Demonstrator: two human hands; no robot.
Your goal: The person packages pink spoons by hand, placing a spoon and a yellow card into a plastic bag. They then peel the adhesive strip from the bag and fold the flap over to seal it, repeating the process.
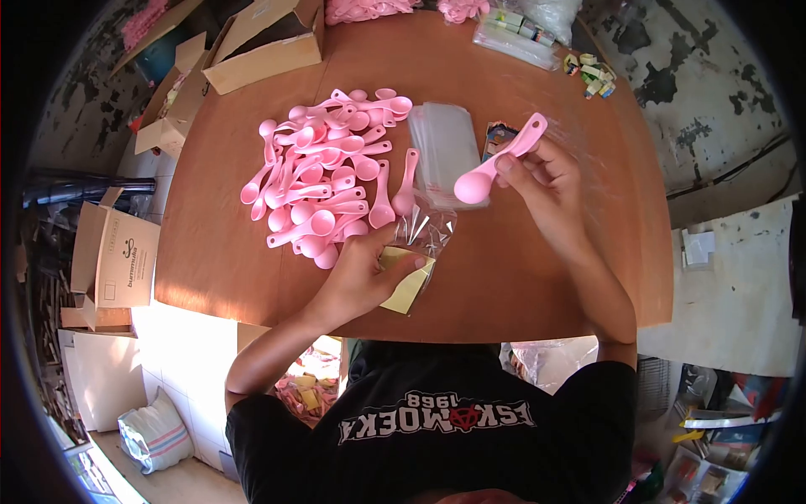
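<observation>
My right hand [550,181] grips a pink plastic measuring spoon [478,183] by its handle, raised over the right half of the table, bowl pointing left. Near the table's front, my left hand [363,273] is closed on a clear plastic bag [426,231] with a yellow card [407,286] in it. Left of centre lies a heap of pink spoons [315,160]. One loose spoon [405,189] rests between the heap and a stack of clear plastic bags [441,147]. Behind the raised spoon, a small dark printed stack [497,137] is partly hidden.
An open cardboard box [264,63] stands at the table's back left. At the back right are a bundle of packets [520,38] and small yellow-green pieces [593,77]. Pink items in plastic [369,8] sit along the far edge. Another carton [117,256] is left of the table.
</observation>
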